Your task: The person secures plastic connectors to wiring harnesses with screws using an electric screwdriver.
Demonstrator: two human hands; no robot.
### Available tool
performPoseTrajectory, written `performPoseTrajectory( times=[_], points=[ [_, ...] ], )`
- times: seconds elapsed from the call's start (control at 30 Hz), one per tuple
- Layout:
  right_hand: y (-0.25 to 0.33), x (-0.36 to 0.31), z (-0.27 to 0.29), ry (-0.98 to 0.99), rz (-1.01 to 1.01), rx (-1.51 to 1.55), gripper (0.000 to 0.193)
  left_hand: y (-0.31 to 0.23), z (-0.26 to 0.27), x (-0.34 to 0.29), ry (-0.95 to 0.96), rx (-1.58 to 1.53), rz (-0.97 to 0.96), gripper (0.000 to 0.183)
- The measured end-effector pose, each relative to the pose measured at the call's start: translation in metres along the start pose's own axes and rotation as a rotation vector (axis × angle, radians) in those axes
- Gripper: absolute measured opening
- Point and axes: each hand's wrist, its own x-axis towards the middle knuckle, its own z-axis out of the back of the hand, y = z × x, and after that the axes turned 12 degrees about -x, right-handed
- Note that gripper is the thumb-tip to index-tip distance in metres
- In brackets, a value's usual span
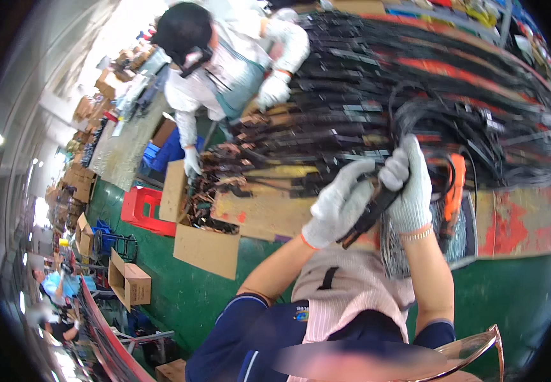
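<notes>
My left hand [342,200], in a white knit glove, is beside a black cable bundle [377,205], its fingers apart and partly bent. The gloved right hand [411,184] is closed, its fingers wrapped round that bundle. The bundle's lower end slants down past my left wrist. Beyond my hands lies a loose coil of black cable [425,114] on the worktable. Right of my right hand is an orange tool [455,188] with a dark lower end; its kind is unclear.
Rows of black cables [332,95] cover the worktable [259,210]. Across it stands a co-worker [211,76] in white gloves, hands at the cable ends. An open cardboard box [206,248] adjoins the table's left end, near a red stool [141,210]. Another carton [129,283] stands on the green floor.
</notes>
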Motion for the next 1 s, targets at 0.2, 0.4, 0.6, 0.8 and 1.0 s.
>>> performPoseTrajectory(
  times=[0.2,0.4,0.6,0.8,1.0],
  points=[
    [0.008,0.014,-0.004,0.075,0.052,0.065,0.023,-0.004,-0.001,0.018,0.030,0.075,-0.027,0.028],
    [0.013,0.005,-0.012,-0.048,0.080,-0.068,0.019,0.000,-0.006,0.018,0.023,0.052,-0.039,0.028],
    [0.019,-0.005,-0.011,-0.128,0.137,-0.194,0.015,0.007,-0.018,0.003,0.059,0.072,-0.205,0.026],
    [0.017,-0.006,-0.023,-0.149,0.217,-0.274,0.010,0.021,-0.015,-0.005,0.187,-0.014,-0.029,0.044],
    [0.015,0.002,-0.031,-0.203,0.278,-0.691,0.046,0.058,-0.036,-0.007,0.086,0.072,0.085,0.079]
  ],
)
